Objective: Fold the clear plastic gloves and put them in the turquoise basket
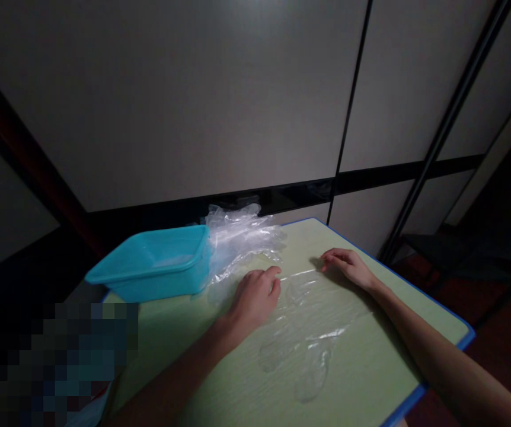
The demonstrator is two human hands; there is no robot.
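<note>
A clear disposable plastic glove point(313, 326) lies spread on the pale green table, its finger ends toward me. The far edge of the glove runs in a taut line between my two hands. My left hand point(255, 299) is closed, with thumb and fingertips at the left end of that edge. At the right end, the bent fingers of my right hand point(348, 265) pinch the same edge. Beyond my left hand lies a pile of clear plastic gloves point(244, 234), touching the side of a turquoise plastic basin point(162, 287).
The table point(220, 391) has a blue rim point(449, 350) along its right side. A light cabinet wall with a dark band point(297, 196) rises behind it. At the right stands a dark chair point(455, 255). A blurred-out patch covers the lower left.
</note>
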